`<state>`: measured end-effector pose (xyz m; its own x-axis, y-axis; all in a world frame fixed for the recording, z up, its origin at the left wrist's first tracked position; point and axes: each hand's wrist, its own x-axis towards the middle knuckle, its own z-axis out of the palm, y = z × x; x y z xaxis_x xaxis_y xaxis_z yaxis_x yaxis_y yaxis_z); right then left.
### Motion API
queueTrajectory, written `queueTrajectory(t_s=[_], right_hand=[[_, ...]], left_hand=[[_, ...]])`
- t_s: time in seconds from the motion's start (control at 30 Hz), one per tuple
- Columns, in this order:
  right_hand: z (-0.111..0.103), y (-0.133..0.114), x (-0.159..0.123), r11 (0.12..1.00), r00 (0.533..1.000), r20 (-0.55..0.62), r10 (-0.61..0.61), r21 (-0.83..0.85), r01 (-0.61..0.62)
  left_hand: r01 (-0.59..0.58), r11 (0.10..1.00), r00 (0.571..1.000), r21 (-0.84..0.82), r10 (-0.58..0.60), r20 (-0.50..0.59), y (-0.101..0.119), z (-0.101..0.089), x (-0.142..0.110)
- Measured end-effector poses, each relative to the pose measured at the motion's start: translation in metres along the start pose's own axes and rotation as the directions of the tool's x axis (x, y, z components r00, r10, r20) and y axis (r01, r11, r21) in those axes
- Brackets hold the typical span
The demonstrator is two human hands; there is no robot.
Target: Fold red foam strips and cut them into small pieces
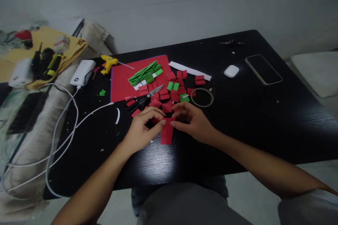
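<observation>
Two-handed: pinches red paper strip (166,134) at far left w/ L hand (139,129), touches right edge w/ R hand (196,123), can't tell grip; prob. mid-fold, needs steady pinch.

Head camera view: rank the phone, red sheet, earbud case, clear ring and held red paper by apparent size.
Largest to smallest:
1. Red sheet, though partly covered
2. Phone
3. Clear ring and held red paper: too alike to rank
4. Earbud case
</observation>
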<state>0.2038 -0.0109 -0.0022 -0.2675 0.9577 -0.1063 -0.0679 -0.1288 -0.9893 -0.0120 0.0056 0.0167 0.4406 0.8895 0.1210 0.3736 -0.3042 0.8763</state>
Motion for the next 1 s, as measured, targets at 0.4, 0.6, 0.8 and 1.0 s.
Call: queueTrajectory(t_s=[0.4,0.6,0.8,1.0], right_hand=[[-0.0015,0.0001,-0.0002,1.0,1.0,0.027,0.01,-0.022,-0.009],[-0.0027,-0.0026,0.0002,0.999,0.999,0.032,-0.038,-0.024,0.039],[-0.0038,-0.0064,-0.0008,0.986,0.981,0.118,-0.156,-0.039,0.162],[-0.0043,-0.0032,-0.0004,0.985,0.981,0.117,-0.158,-0.047,0.164]], left_hand=[[0.028,0.998,0.999,-0.052,-0.027,0.023,-0.0003,0.0024,-0.0004],[0.09,0.988,0.996,-0.128,-0.089,0.014,-0.0011,0.0025,0.0014],[0.226,0.935,0.973,-0.275,-0.232,0.01,-0.0007,0.0012,0.0049],[0.277,0.9,0.958,-0.338,-0.283,0.032,-0.0004,0.0031,0.0052]])
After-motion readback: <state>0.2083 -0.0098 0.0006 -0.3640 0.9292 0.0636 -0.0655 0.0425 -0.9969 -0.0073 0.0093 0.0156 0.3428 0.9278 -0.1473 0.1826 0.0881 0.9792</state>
